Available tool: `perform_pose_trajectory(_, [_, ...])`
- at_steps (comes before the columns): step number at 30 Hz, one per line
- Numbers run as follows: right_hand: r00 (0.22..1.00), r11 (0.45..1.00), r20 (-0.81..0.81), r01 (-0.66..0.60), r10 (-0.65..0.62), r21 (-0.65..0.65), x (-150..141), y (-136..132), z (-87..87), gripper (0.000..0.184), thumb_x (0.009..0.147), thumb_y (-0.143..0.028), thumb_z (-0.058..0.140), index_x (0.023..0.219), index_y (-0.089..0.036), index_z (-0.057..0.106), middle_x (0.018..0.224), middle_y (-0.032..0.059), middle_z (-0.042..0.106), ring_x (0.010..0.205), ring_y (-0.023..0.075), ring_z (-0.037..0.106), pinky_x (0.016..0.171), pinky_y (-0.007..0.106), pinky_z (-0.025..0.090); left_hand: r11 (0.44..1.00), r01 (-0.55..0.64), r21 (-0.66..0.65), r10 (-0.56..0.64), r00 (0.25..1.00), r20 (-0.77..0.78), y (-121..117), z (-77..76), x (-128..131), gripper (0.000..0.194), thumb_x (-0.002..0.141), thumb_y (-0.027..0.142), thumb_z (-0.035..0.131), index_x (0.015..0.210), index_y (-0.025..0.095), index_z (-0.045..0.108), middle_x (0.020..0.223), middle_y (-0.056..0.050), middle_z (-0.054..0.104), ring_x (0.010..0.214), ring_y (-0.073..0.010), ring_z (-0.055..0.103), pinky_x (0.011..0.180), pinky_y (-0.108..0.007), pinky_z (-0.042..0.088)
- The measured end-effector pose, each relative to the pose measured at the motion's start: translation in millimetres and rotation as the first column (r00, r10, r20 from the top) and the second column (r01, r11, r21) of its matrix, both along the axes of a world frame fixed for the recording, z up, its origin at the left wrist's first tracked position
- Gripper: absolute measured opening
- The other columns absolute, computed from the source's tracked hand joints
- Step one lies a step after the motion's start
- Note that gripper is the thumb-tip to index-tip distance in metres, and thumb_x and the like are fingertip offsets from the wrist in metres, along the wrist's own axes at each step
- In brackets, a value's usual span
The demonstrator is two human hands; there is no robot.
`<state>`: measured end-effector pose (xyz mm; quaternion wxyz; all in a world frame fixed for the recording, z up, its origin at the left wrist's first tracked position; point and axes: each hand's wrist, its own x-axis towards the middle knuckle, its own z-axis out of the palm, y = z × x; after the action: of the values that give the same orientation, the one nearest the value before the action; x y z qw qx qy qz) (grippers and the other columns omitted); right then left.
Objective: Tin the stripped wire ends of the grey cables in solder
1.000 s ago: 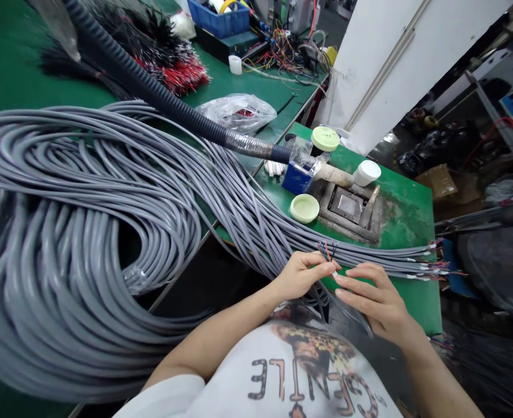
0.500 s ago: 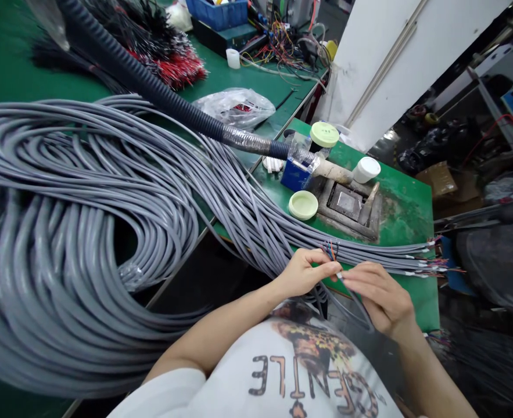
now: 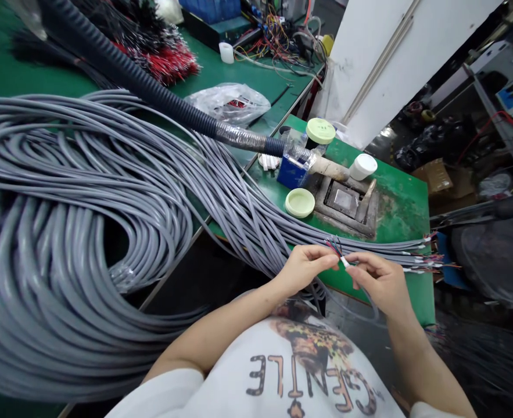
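Note:
Close in front of my shirt, my left hand (image 3: 306, 268) pinches at the fanned coloured wires (image 3: 334, 247) on the end of a grey cable. A white band (image 3: 345, 262) wraps the cable just below those wires. My right hand (image 3: 381, 283) is closed on the cable beside the band, thumb against fingers. From there the grey cable (image 3: 375, 307) hangs in a loop below my right hand. Behind both hands runs a bundle of grey cables (image 3: 256, 220), its stripped ends (image 3: 434, 261) at the bench's right edge.
Large coils of grey cable (image 3: 42, 244) cover the left side. A black corrugated hose (image 3: 151, 87) crosses over the bench to a blue box (image 3: 291, 169). Around a grimy solder pot (image 3: 345, 200) stand a pale green lid (image 3: 300, 203) and a white-lidded jar (image 3: 363, 167).
My right hand's fingers have shifted to a thumb pinch near the white band, which shows more fully. The coloured wires have turned, and the view has shifted slightly.

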<state>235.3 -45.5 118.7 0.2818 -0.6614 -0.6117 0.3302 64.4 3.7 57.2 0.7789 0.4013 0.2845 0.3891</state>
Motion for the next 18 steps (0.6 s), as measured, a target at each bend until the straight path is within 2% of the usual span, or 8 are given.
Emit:
perform_pose_trajectory(4, [1.000,1.000,-0.010,0.012,-0.012,0.000,0.1,-0.6,-1.2,0.022,0.081,-0.039,0.066,0.091,-0.020,0.071,0.050,-0.0033,0.059,0.045,0.0124,0.054,0.050,0.025,0.044,0.986,-0.097,-0.133,0.109,0.990,0.086,1.5,-0.6,0.8,0.028,0.071,0.039,0.075,0.071,0.013,0.067,0.065,-0.002,0.068,0.061,-0.0096,0.056,0.066,-0.023,0.043])
perform_pose_trajectory(9, [0.998,0.997,-0.066,0.008,-0.013,-0.072,-0.4,1.3,0.0,0.024,0.080,-0.039,0.067,0.090,-0.018,0.070,0.049,-0.0023,0.060,0.043,0.0121,0.053,0.046,0.025,0.041,0.976,-0.122,-0.179,0.144,0.982,0.118,3.3,-1.0,4.5,0.027,0.072,0.038,0.075,0.070,0.012,0.066,0.064,-0.001,0.068,0.060,-0.0094,0.058,0.066,-0.023,0.045])
perform_pose_trajectory(11, [0.989,0.990,-0.147,-0.019,-0.002,-0.139,-0.3,4.4,0.6,0.027,0.080,-0.041,0.066,0.090,-0.017,0.069,0.047,-0.0024,0.058,0.041,0.0115,0.050,0.043,0.024,0.039,0.978,-0.126,-0.169,0.146,0.983,0.114,2.8,-0.3,5.4,0.027,0.072,0.038,0.075,0.071,0.012,0.067,0.065,-0.002,0.069,0.061,-0.0105,0.060,0.067,-0.024,0.046])
perform_pose_trajectory(14, [0.962,0.963,-0.267,-0.128,0.062,-0.237,-1.8,12.7,2.7,0.029,0.085,-0.044,0.059,0.081,-0.016,0.066,0.045,-0.0021,0.057,0.039,0.0102,0.048,0.043,0.023,0.037,0.984,-0.135,-0.117,0.148,0.983,0.111,0.8,1.9,5.7,0.028,0.071,0.040,0.075,0.073,0.012,0.068,0.068,-0.003,0.070,0.064,-0.0133,0.063,0.070,-0.027,0.050])
perform_pose_trajectory(18, [0.941,0.955,-0.330,-0.162,0.073,-0.250,-8.9,25.1,7.0,0.026,0.085,-0.040,0.061,0.071,-0.017,0.061,0.049,-0.0021,0.060,0.044,0.0098,0.052,0.049,0.022,0.042,0.971,-0.237,0.032,0.237,0.971,0.024,-2.0,6.6,3.6,0.027,0.072,0.039,0.074,0.071,0.013,0.068,0.066,-0.002,0.069,0.064,-0.0135,0.062,0.067,-0.026,0.050])
